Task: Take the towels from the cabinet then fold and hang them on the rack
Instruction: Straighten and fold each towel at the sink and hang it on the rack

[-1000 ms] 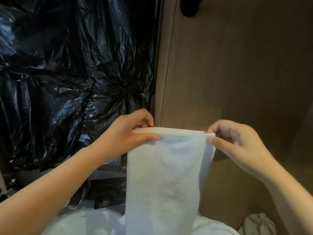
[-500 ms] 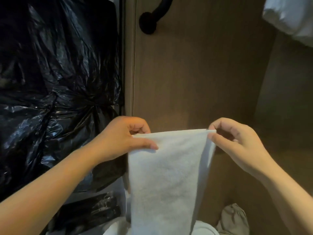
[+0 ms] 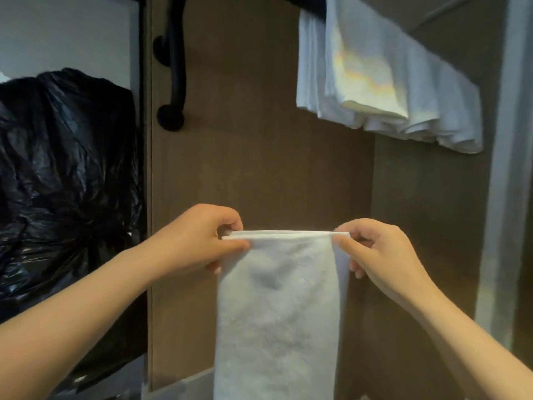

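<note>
A white folded towel [image 3: 277, 313] hangs straight down in front of me, its top edge stretched level. My left hand [image 3: 196, 243] pinches the top left corner between thumb and fingers. My right hand [image 3: 375, 252] pinches the top right corner the same way. Above, at the upper right, several white towels [image 3: 383, 82] hang over a black rack bar [image 3: 305, 1] whose dark bracket [image 3: 173, 70] is fixed to the brown wooden panel [image 3: 259, 154].
A bulging black plastic bag [image 3: 66, 180] fills the left side, close to my left forearm. A pale vertical frame [image 3: 501, 197] runs down the right edge. A grey wall [image 3: 63, 33] shows at the upper left.
My view has tilted upward, bringing the rack and its hanging towels into sight. Both hands still hold the towel's top corners, and the black bag has slid left in view.
</note>
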The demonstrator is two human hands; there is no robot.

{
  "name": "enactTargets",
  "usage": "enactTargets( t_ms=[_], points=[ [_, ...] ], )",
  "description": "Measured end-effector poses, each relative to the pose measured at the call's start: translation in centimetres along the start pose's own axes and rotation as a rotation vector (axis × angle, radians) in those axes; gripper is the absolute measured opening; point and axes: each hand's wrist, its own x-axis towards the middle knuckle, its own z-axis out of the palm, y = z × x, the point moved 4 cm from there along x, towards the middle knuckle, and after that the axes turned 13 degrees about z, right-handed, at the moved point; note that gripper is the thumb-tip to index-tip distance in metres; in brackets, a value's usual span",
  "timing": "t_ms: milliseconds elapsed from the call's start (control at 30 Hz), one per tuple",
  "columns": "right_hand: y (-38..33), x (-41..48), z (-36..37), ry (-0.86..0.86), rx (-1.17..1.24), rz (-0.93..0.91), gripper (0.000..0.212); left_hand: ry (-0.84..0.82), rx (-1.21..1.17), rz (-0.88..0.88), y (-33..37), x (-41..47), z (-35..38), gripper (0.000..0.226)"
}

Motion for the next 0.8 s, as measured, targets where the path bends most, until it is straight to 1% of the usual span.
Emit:
enactTargets(
  t_ms=[100, 167, 200, 233, 267, 300, 333, 400, 467, 500, 533, 567, 633, 667, 733, 767, 800],
  points=[
    [0.1, 0.8, -1.8, -0.047, -0.127, -0.019, 0.008, 0.075, -0.106, -0.059, 1.6, 1.2, 0.2, 0.012],
    [-0.4, 1.4, -2.6, -0.018, -0.399, -0.081, 0.013, 0.12, -0.101, -0.068, 2.6, 1.8, 0.0, 0.013],
    [-0.6, 1.7, -2.9, 0.034, -0.575, -0.114, 0.016, 0.138, -0.072, -0.063, 3.1, 2.2, -0.2, 0.014],
    [-1.1, 2.0, -3.3, 0.084, -0.701, -0.143, 0.018, 0.147, -0.009, -0.057, 3.8, 2.5, -0.6, 0.014],
    [-1.5, 2.2, -3.6, 0.112, -0.734, -0.162, 0.018, 0.141, 0.1, -0.052, 4.4, 2.7, -1.0, 0.015],
    [-1.8, 2.6, -3.9, 0.109, -0.702, -0.174, 0.017, 0.116, 0.25, -0.051, 5.0, 3.0, -1.6, 0.017],
    [-2.2, 3.0, -4.0, 0.078, -0.602, -0.166, 0.016, 0.08, 0.419, -0.053, 5.5, 3.2, -2.1, 0.02],
    [-2.8, 3.9, -4.3, -0.004, -0.28, -0.108, 0.016, 0.006, 0.691, -0.064, 6.4, 3.8, -2.9, 0.023],
    [-3.6, 4.6, -4.7, -0.035, 0.038, -0.051, 0.012, -0.03, 0.808, -0.091, 7.0, 4.4, -3.5, 0.022],
    [-4.1, 4.9, -4.8, -0.037, 0.166, -0.044, 0.01, -0.034, 0.792, -0.116, 7.2, 4.6, -3.8, 0.02],
    [-4.5, 5.1, -4.9, -0.032, 0.26, -0.052, 0.01, -0.013, 0.684, -0.157, 7.2, 4.8, -4.2, 0.019],
    [-4.9, 5.3, -4.9, -0.022, 0.33, -0.071, 0.009, 0.032, 0.49, -0.206, 7.1, 5.1, -4.7, 0.016],
    [-5.7, 5.5, -5.0, 0.016, 0.425, -0.125, 0.008, 0.189, 0.019, -0.285, 6.9, 5.4, -5.8, 0.008],
    [-6.1, 5.6, -5.1, 0.04, 0.45, -0.159, 0.007, 0.278, -0.158, -0.296, 6.9, 5.5, -6.6, 0.006],
    [-7.2, 5.8, -5.1, 0.091, 0.432, -0.237, 0.004, 0.425, -0.415, -0.275, 6.8, 5.6, -7.9, 0.009],
    [-7.8, 5.9, -5.1, 0.12, 0.399, -0.278, 0.003, 0.48, -0.489, -0.241, 6.8, 5.7, -8.4, 0.01],
    [-8.4, 6.1, -5.2, 0.154, 0.367, -0.314, 0.005, 0.522, -0.494, -0.187, 6.7, 5.8, -9.0, 0.01]
  ],
)
